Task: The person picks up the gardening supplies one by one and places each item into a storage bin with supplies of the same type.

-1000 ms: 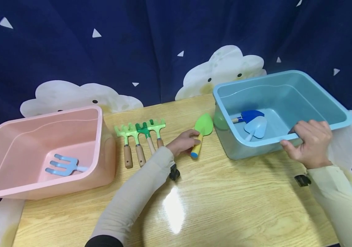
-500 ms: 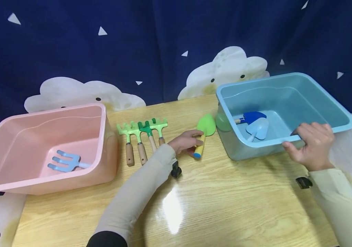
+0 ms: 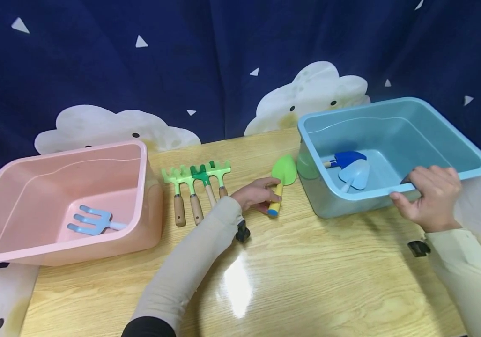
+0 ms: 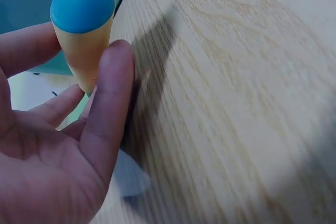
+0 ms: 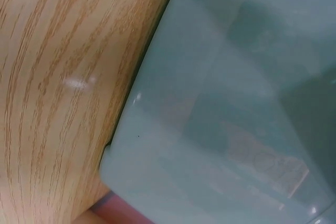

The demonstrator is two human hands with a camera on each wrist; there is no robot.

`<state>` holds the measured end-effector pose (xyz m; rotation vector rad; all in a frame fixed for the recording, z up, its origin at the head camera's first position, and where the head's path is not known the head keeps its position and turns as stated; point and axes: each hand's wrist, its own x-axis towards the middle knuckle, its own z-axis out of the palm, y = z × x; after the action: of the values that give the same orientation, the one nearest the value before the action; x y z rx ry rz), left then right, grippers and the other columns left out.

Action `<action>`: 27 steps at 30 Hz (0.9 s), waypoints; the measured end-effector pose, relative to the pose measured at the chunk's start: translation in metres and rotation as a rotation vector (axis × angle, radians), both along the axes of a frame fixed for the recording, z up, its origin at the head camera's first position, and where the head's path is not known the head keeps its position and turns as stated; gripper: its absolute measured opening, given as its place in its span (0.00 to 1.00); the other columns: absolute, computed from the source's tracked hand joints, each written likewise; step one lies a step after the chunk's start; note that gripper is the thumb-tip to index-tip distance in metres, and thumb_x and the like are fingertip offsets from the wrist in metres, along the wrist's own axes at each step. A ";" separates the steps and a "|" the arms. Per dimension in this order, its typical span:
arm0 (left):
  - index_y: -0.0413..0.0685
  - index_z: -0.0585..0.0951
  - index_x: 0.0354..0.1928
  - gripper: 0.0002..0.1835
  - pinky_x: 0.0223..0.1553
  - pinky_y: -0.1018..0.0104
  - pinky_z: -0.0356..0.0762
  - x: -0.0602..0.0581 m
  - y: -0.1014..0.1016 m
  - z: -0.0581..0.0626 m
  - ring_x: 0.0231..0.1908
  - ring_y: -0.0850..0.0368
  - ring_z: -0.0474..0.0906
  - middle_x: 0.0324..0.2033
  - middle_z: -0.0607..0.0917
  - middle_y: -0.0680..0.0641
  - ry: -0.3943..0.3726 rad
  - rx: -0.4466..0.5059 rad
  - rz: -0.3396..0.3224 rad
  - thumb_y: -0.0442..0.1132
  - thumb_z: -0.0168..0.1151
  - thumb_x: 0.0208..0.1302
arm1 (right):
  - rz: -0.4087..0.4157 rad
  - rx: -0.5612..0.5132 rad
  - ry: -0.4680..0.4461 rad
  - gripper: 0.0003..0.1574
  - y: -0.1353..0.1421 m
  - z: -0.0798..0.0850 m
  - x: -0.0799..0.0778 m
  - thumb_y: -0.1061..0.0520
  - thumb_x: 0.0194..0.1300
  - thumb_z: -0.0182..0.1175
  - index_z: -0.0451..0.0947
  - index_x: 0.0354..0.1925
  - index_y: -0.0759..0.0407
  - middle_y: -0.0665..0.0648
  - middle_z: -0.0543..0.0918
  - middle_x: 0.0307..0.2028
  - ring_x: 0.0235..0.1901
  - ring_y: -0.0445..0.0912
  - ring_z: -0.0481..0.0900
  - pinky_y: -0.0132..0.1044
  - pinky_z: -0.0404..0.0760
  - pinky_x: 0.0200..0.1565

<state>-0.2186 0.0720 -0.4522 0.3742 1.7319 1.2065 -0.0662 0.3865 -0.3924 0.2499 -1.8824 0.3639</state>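
A toy trowel [image 3: 284, 169] with a green blade and a blue-tipped yellow handle lies on the table between the two tubs. My left hand [image 3: 257, 194] pinches its handle [image 4: 84, 51] between thumb and fingers, as the left wrist view shows from close up. With my right hand [image 3: 432, 196] I grip the near rim of the blue tub [image 3: 351, 194], thumb outside and the other fingers over the edge. Inside that tub lie a dark blue trowel [image 3: 347, 159] and a light blue trowel [image 3: 356, 174]. The right wrist view shows mostly the tub's outer wall [image 5: 210, 103].
Several small hand rakes with green heads and wooden handles [image 3: 180, 210] lie in a row left of my left hand. A pink tub [image 3: 143, 187] stands at the left with a light blue hand fork [image 3: 97, 221] inside. Behind the wooden table [image 3: 307, 271] hangs a dark blue curtain [image 3: 173, 51].
My left fingers have come further over the trowel's yellow handle. The right hand stays on the blue tub's rim; the whole head view has shifted slightly.
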 end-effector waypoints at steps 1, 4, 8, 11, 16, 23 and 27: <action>0.54 0.57 0.77 0.39 0.30 0.67 0.82 0.000 0.000 0.000 0.29 0.59 0.76 0.41 0.76 0.46 0.001 0.002 -0.003 0.35 0.61 0.66 | -0.001 -0.002 0.001 0.57 0.000 0.000 0.000 0.12 0.53 0.45 0.62 0.08 0.63 0.60 0.62 0.07 0.12 0.58 0.53 0.51 0.48 0.26; 0.54 0.56 0.77 0.40 0.30 0.67 0.83 -0.001 0.001 -0.001 0.28 0.59 0.76 0.40 0.77 0.46 0.006 0.007 -0.009 0.36 0.61 0.65 | -0.005 -0.007 0.005 0.57 0.000 0.000 0.000 0.12 0.52 0.45 0.62 0.08 0.63 0.60 0.62 0.08 0.12 0.58 0.53 0.51 0.48 0.26; 0.53 0.57 0.76 0.40 0.29 0.67 0.82 -0.001 0.001 -0.003 0.28 0.58 0.76 0.41 0.77 0.45 0.007 0.007 -0.003 0.36 0.62 0.65 | -0.007 -0.015 0.015 0.57 -0.001 0.000 0.000 0.12 0.52 0.45 0.62 0.08 0.63 0.60 0.62 0.07 0.12 0.58 0.53 0.49 0.47 0.26; 0.54 0.57 0.76 0.40 0.29 0.66 0.83 -0.001 0.001 -0.002 0.30 0.58 0.76 0.43 0.75 0.44 -0.001 0.004 0.014 0.36 0.62 0.64 | -0.002 -0.013 0.015 0.57 -0.001 0.000 -0.001 0.12 0.52 0.45 0.63 0.08 0.63 0.61 0.62 0.07 0.12 0.58 0.53 0.49 0.48 0.26; 0.56 0.58 0.76 0.41 0.31 0.65 0.83 0.000 0.002 0.000 0.32 0.57 0.76 0.47 0.75 0.43 -0.014 -0.001 0.042 0.36 0.63 0.64 | 0.007 0.004 -0.008 0.57 0.000 0.001 -0.001 0.12 0.53 0.45 0.64 0.09 0.64 0.61 0.63 0.08 0.12 0.58 0.54 0.50 0.48 0.26; 0.57 0.58 0.76 0.40 0.32 0.65 0.84 0.001 0.004 0.000 0.34 0.57 0.77 0.49 0.75 0.43 -0.021 -0.013 0.038 0.36 0.62 0.65 | -0.005 0.013 -0.042 0.57 0.002 0.000 0.004 0.13 0.54 0.45 0.65 0.09 0.65 0.62 0.65 0.08 0.13 0.59 0.56 0.53 0.49 0.27; 0.57 0.59 0.76 0.40 0.30 0.66 0.83 0.003 0.004 0.001 0.33 0.57 0.76 0.48 0.74 0.44 -0.007 -0.031 0.051 0.36 0.63 0.64 | -0.008 0.027 -0.072 0.57 0.005 -0.002 0.006 0.13 0.55 0.44 0.66 0.10 0.65 0.62 0.66 0.09 0.13 0.59 0.57 0.55 0.50 0.27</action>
<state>-0.2159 0.0765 -0.4510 0.3081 1.7614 1.2148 -0.0604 0.3911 -0.3942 0.2507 -1.9597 0.3459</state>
